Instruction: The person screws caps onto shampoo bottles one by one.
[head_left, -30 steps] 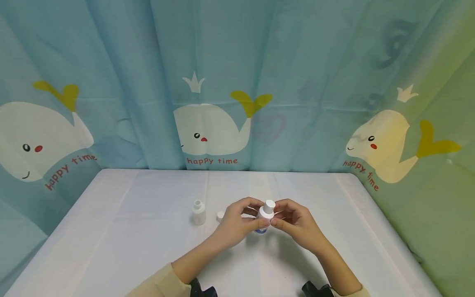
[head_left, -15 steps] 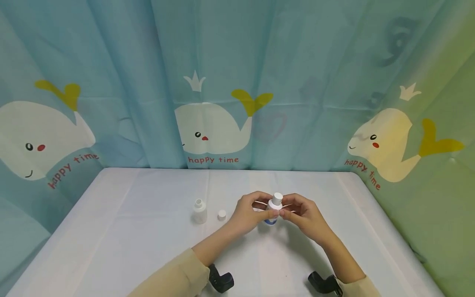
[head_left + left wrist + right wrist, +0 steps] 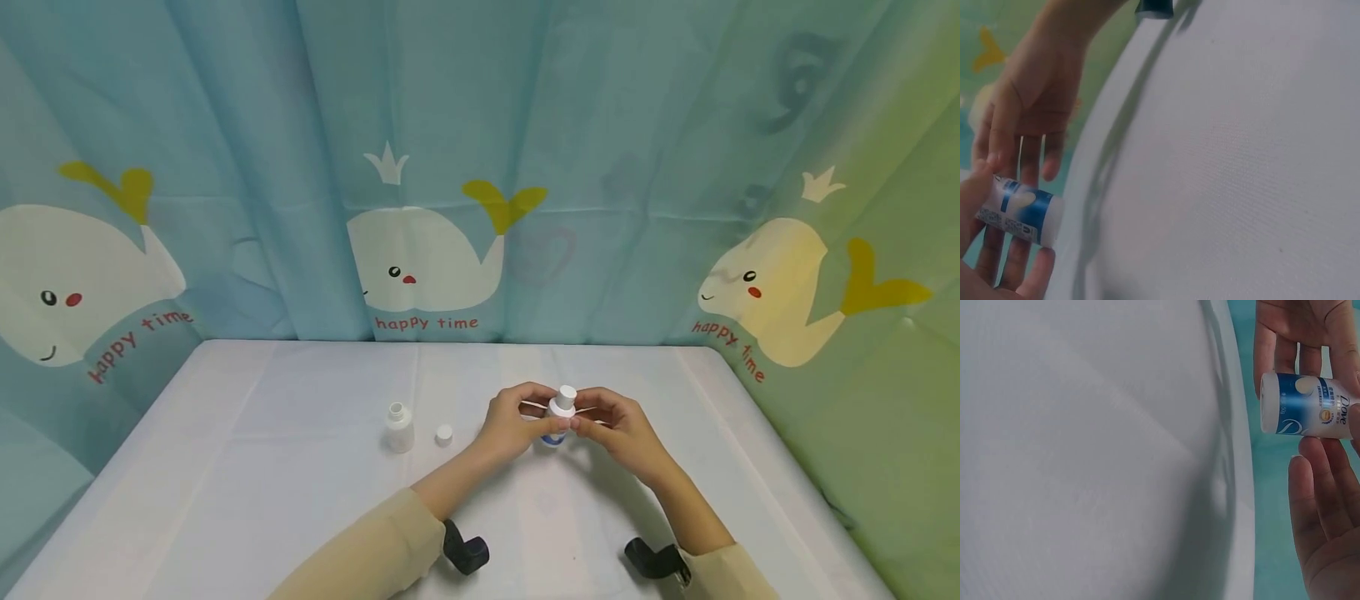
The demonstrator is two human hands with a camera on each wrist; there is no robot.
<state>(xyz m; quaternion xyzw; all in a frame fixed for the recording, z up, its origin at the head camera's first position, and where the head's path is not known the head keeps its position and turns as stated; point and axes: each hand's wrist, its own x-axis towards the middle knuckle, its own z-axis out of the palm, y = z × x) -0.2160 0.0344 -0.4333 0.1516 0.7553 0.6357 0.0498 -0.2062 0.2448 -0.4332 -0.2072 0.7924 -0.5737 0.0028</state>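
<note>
Between both hands is a small white Dove bottle (image 3: 557,410) with a blue label and a white cap (image 3: 566,397), held upright above the table. My left hand (image 3: 516,423) grips its left side, thumb across the front and fingers behind. From the other side, my right hand (image 3: 621,435) pinches it with thumb and fingertips. The left wrist view shows the label (image 3: 1025,209) and the bottle's lower end. In the right wrist view the bottle (image 3: 1307,405) lies between fingertips of both hands. An uncapped white bottle (image 3: 400,432) stands to the left, beside a loose white cap (image 3: 443,435).
A white cloth covers the table (image 3: 300,500). Behind it hangs a blue-green curtain (image 3: 622,167) printed with whales. Black devices (image 3: 467,553) are worn at both wrists, close above the cloth.
Both hands have moved right and slightly away with the Dove bottle, mostly in the first half second. The loose cap, partly hidden by the left hand before, now shows fully.
</note>
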